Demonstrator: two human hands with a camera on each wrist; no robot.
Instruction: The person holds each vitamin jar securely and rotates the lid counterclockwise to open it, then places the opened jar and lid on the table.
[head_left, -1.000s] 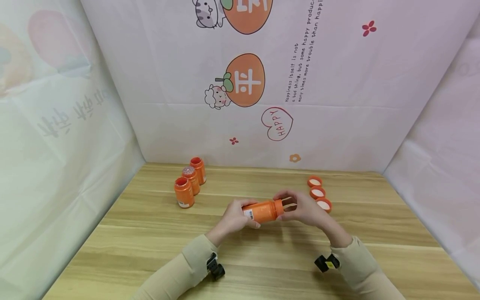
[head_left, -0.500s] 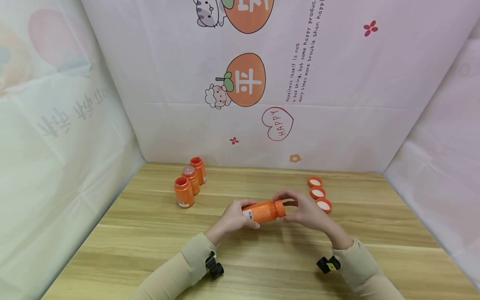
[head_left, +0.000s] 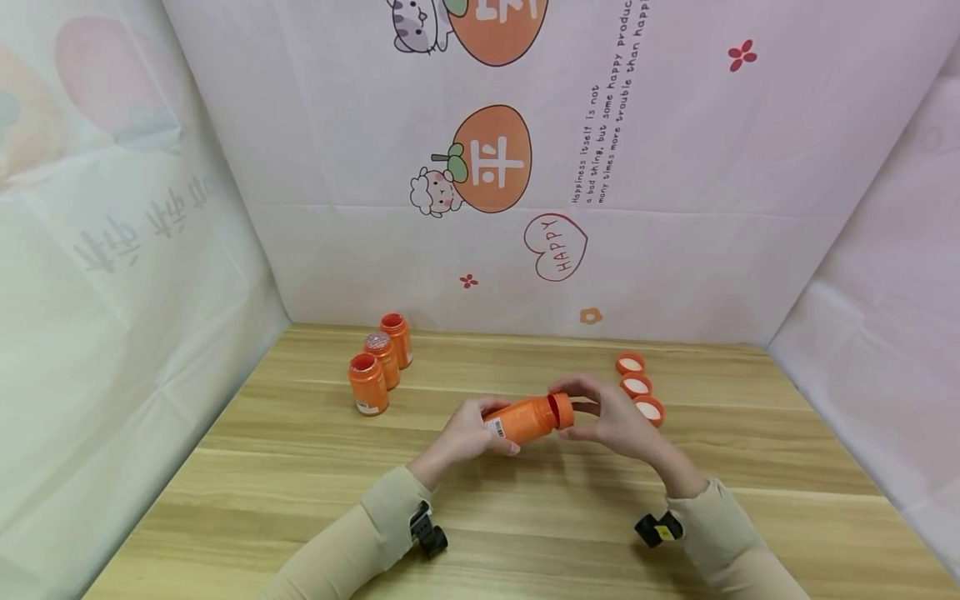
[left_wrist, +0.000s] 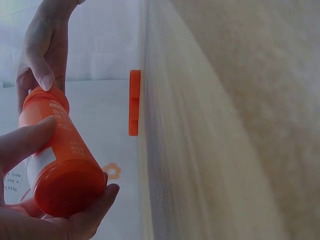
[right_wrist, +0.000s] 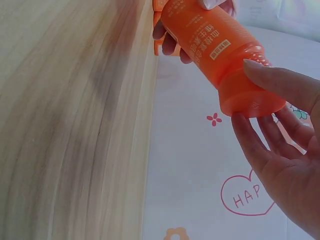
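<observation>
An orange bottle with a white label is held on its side above the table. My left hand grips its body near the base, thumb and fingers wrapped round it in the left wrist view. At the neck, my right hand pinches the orange cap between thumb and fingers. The cap sits tilted against the bottle mouth, with a dark gap showing between them in the head view. The right wrist view shows the bottle's threads beside the cap.
Three uncapped orange bottles stand in a row at the back left of the wooden table. Three orange caps lie with white insides up, just beyond the right hand. A printed white cloth hangs behind.
The cap has come away from the bottle mouth on one side, moving slightly right with the right hand. The left hand keeps its grip on the bottle, almost still.
</observation>
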